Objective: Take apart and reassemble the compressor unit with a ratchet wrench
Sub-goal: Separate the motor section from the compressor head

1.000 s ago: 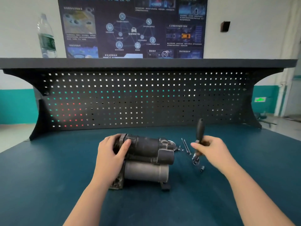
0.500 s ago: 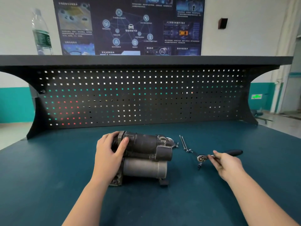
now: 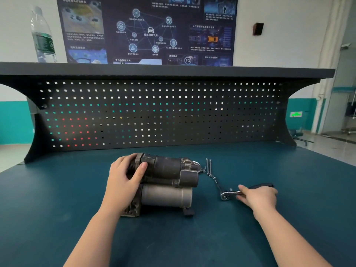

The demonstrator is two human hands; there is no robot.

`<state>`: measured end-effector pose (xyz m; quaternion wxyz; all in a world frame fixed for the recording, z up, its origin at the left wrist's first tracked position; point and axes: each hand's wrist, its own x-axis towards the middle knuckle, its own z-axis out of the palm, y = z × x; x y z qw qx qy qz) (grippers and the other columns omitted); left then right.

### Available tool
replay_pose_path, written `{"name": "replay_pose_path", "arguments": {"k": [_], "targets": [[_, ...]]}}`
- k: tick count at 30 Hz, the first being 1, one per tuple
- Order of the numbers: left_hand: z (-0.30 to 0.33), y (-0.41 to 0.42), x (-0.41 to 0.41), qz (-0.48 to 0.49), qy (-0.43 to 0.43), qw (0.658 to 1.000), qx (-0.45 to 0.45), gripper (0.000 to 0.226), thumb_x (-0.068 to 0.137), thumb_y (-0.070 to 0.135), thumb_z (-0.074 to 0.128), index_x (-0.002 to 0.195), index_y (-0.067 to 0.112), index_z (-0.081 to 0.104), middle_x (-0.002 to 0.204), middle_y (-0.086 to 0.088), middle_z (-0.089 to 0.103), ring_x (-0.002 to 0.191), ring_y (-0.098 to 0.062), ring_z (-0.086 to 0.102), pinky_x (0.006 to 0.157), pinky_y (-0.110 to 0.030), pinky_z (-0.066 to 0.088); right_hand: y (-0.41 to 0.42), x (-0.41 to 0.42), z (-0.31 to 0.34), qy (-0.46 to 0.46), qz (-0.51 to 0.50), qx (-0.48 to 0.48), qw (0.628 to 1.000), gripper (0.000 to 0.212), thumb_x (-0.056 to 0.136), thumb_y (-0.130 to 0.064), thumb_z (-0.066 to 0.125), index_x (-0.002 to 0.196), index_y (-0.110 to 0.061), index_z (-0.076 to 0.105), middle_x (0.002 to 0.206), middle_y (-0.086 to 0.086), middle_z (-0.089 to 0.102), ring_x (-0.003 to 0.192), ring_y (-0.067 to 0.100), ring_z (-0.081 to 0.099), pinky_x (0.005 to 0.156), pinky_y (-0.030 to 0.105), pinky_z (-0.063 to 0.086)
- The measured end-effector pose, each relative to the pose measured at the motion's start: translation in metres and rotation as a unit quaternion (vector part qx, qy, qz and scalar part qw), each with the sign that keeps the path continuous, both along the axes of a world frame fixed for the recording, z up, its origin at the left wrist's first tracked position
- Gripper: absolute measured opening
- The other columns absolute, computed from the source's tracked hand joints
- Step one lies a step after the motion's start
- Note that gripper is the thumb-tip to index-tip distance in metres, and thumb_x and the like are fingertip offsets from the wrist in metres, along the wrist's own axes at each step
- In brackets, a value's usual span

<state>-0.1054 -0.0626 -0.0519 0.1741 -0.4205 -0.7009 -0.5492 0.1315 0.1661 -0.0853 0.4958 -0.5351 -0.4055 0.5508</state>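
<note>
Two long bolts (image 3: 208, 167) lie loose on the surface (image 3: 289, 189), side by side just right of the compressor (image 3: 167, 182). A third slim bolt or extension (image 3: 217, 183) lies between them and the wrench (image 3: 231, 194); I cannot tell which it is. From that I judge the disassembly is under way: some fasteners are out, yet the housing shows as one piece, with the dark upper cylinder stacked on the lighter lower one and the bracket end in place. No section has been separated. Splitting the body and all of the reassembly remain, in my estimate.

My left hand (image 3: 123, 182) grips the left end of the compressor, with the thumb laid over the top of the dark cylinder and the fingers wrapped round the end cap. The unit sits on the surface, lying lengthwise left to right, directly in front of me.

My right hand (image 3: 258, 197) rests on the wrench, which lies flat on the surface to the right of the compressor and well apart from it. The ratchet head points toward the unit and the black handle runs away under my hand to the right. My fingers curl over the shank just behind the head. The hand hides the underside, so I cannot tell how firm the hold is.

The wrench head touches no fastener on the compressor.
</note>
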Motion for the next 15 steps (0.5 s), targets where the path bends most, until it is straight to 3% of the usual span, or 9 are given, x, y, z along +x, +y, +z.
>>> {"name": "replay_pose_path", "arguments": {"k": [1,3,5,6,8,10,12,15], "targets": [[0.000,0.000,0.000,-0.001,0.000,1.000,-0.001,0.053,0.081,0.055,0.048,0.122,0.022,0.056,0.112,0.014,0.053,0.116,-0.007,0.043,0.094,-0.023,0.031,0.001,0.000,0.000,-0.010,0.010,-0.002,1.000,0.057,0.077,-0.002,0.076,0.106,-0.007,0.028,0.094,0.020,0.063,0.058,0.025,0.064,0.037,0.019,0.047],[-0.001,0.000,0.000,-0.001,0.000,1.000,0.002,0.048,0.083,0.052,0.051,0.121,0.023,0.057,0.111,0.014,0.053,0.115,-0.007,0.044,0.094,-0.023,0.032,0.002,0.001,0.002,-0.001,0.038,-0.036,0.999,0.059,0.078,0.003,0.073,0.116,-0.002,0.028,0.086,0.021,0.067,0.071,0.032,0.069,0.055,0.031,0.056],[-0.001,0.000,0.000,0.000,-0.007,1.000,0.012,0.041,0.084,0.049,0.055,0.118,0.026,0.058,0.110,0.015,0.054,0.113,-0.007,0.045,0.093,-0.023,0.033,0.004,0.003,0.002,0.003,0.054,-0.062,0.997,0.079,0.080,0.007,0.069,0.138,0.004,0.015,0.085,0.020,0.067,0.078,0.034,0.068,0.074,0.042,0.057],[-0.001,0.000,0.000,-0.001,-0.012,1.000,0.019,0.037,0.084,0.047,0.057,0.116,0.028,0.058,0.109,0.017,0.055,0.112,-0.006,0.046,0.092,-0.022,0.034,0.002,0.003,0.003,-0.010,0.058,-0.055,0.997,0.088,0.081,0.006,0.068,0.143,0.003,0.006,0.088,0.020,0.067,0.074,0.033,0.068,0.077,0.043,0.056],[0.000,0.000,0.000,-0.004,-0.021,0.999,0.033,0.029,0.084,0.043,0.061,0.111,0.033,0.058,0.107,0.022,0.055,0.111,-0.004,0.047,0.091,-0.021,0.035,-0.010,0.001,0.013,-0.095,0.050,0.027,0.994,0.088,0.082,-0.008,0.071,0.144,-0.005,0.010,0.093,0.016,0.068,0.059,0.026,0.067,0.067,0.039,0.056],[-0.001,0.000,0.000,-0.005,-0.021,0.999,0.037,0.024,0.086,0.040,0.061,0.109,0.036,0.057,0.105,0.027,0.053,0.110,-0.002,0.047,0.090,-0.018,0.034,-0.032,-0.008,0.033,-0.169,0.080,0.207,0.960,0.081,0.076,-0.037,0.073,0.141,-0.022,0.026,0.096,0.003,0.066,0.067,0.012,0.067,0.069,0.031,0.051],[-0.003,0.001,-0.001,-0.006,-0.013,0.999,0.035,0.025,0.088,0.038,0.057,0.112,0.032,0.057,0.106,0.027,0.051,0.110,0.000,0.043,0.090,-0.015,0.030,-0.061,-0.024,0.058,-0.211,0.208,0.395,0.870,0.078,0.064,-0.063,0.067,0.133,-0.040,0.039,0.110,-0.013,0.058,0.101,0.001,0.054,0.085,0.024,0.040],[-0.007,0.003,-0.002,-0.004,0.006,1.000,0.022,0.031,0.094,0.034,0.048,0.122,0.022,0.055,0.112,0.015,0.051,0.112,0.001,0.036,0.092,-0.016,0.026,-0.091,-0.068,0.085,-0.414,0.355,0.527,0.652,0.096,0.055,-0.082,0.052,0.140,-0.041,0.033,0.140,-0.014,0.036,0.133,0.008,0.018,0.103,0.034,0.018]]}}
